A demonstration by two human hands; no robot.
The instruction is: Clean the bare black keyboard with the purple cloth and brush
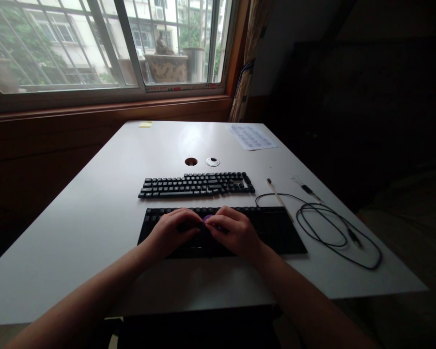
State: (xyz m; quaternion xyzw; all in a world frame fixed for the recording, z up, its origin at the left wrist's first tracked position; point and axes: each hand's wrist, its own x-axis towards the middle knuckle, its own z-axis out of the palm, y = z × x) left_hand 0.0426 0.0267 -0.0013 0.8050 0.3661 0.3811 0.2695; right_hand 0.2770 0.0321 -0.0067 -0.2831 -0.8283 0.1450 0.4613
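A black keyboard point(276, 232) lies on the white table, with a row of keys along its back edge and much of its remaining face dark. Over its middle, my left hand point(174, 228) and my right hand point(236, 230) meet with fingers pinched around a small purple object point(207, 218). The fingers cover most of that object, so its kind does not show. Just behind the keyboard, loose black keycaps point(199, 185) are laid out in keyboard order, with a gap near their right end.
A thin stick with a dark tip point(276, 192) rests by the keyboard's back right. Close by are a wire tool with a black handle point(308, 190) and a coiled black cable point(323, 208). Farther back lie printed papers point(253, 137), a yellow note point(145, 124) and a table hole point(191, 162).
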